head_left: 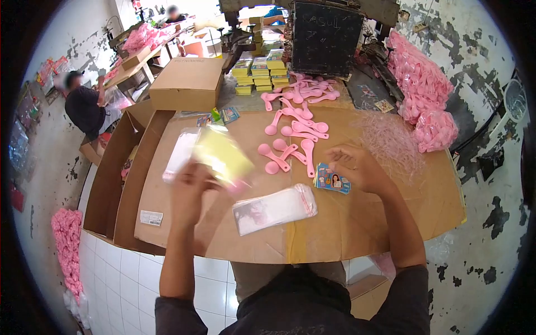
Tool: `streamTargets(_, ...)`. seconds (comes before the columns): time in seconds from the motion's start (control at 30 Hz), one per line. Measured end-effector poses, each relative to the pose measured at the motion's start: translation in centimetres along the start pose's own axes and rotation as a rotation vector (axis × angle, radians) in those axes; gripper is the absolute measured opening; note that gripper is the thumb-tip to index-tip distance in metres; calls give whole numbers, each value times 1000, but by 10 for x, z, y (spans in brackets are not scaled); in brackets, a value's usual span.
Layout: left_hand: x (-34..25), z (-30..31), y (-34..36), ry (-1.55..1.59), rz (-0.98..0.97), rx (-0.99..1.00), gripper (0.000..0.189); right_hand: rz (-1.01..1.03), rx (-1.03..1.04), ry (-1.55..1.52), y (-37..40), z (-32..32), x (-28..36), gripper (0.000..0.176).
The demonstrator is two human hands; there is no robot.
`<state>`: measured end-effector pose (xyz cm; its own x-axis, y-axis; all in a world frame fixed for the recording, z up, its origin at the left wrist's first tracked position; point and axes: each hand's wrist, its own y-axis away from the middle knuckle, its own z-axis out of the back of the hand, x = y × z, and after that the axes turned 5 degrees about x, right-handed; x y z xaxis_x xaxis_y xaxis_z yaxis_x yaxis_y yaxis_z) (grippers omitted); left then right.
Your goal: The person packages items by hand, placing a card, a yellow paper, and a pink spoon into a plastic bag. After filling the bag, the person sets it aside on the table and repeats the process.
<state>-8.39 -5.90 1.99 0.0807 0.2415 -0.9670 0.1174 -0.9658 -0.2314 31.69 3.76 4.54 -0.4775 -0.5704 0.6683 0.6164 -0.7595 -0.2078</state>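
My left hand [192,181] is closed on a clear plastic packet [223,156] with a yellow card in it, blurred by motion. Something pink shows at the packet's lower edge. My right hand [354,162], fingers bent and apart, hovers just over a small stack of printed cards [333,180]; I see nothing in it. Between my hands lies a pile of clear plastic bags [273,209]. More white-looking bags [180,156] lie partly behind the packet. Pink measuring spoons [307,156] are scattered beyond, several of them overlapping.
Cardboard [357,229] covers the worktop. Stacks of yellow cards [261,72] stand at the back beside a closed carton [187,84]. An open carton [125,184] adjoins the left edge. Shredded clear strips [391,139] and bagged pink spoons [421,78] are on the right. A person [86,106] sits far left.
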Motion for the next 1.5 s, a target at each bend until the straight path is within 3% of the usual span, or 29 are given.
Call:
streamTargets(0.07, -11, 14, -6, 309, -236, -425, 42, 31, -33, 245, 6, 3, -14, 38)
streamTargets(0.13, -18, 19, -11, 428, -307, -351, 56, 10, -45, 314, 8, -4, -30, 39)
streamTargets(0.23, 1, 7, -15, 206, -124, -154, 46, 29, 16, 274, 12, -9, -43, 35)
streamTargets(0.3, 10, -23, -21, -260, 5, 171, 38, -90, 78, 209, 12, -3, -37, 35)
streamTargets(0.37, 3, -60, -25, -580, 35, 553, 38, -148, 89, 143, 13, -1, -36, 34)
streamTargets(0.4, 17, -75, -29, -727, -37, 633, 41, -148, 72, 109, 13, -3, -41, 33)
streamTargets(0.47, 30, -96, -34, -916, -125, 724, 43, -154, 37, 34, 13, -4, -47, 32)
streamTargets(0.63, 27, -104, -27, -977, -204, 787, 75, -200, -44, -108, 13, -15, -51, 31)
streamTargets(0.77, 19, -108, -5, -1171, -283, 779, 89, -196, -46, -26, 10, -18, -50, 32)
streamTargets(1.07, 50, -105, -25, -1093, -321, 536, 88, -127, -183, -12, 6, -33, -52, 30)
streamTargets(1.27, 58, -98, -35, -851, -311, 396, 59, -178, -223, 19, 6, -31, -48, 26)
streamTargets(1.43, 65, -93, -41, -690, -126, 392, 32, -198, -241, -19, 10, -33, -41, 23)
streamTargets(1.5, 64, -94, -42, -626, -50, 379, 27, -175, -295, -370, 8, -42, -37, 23)
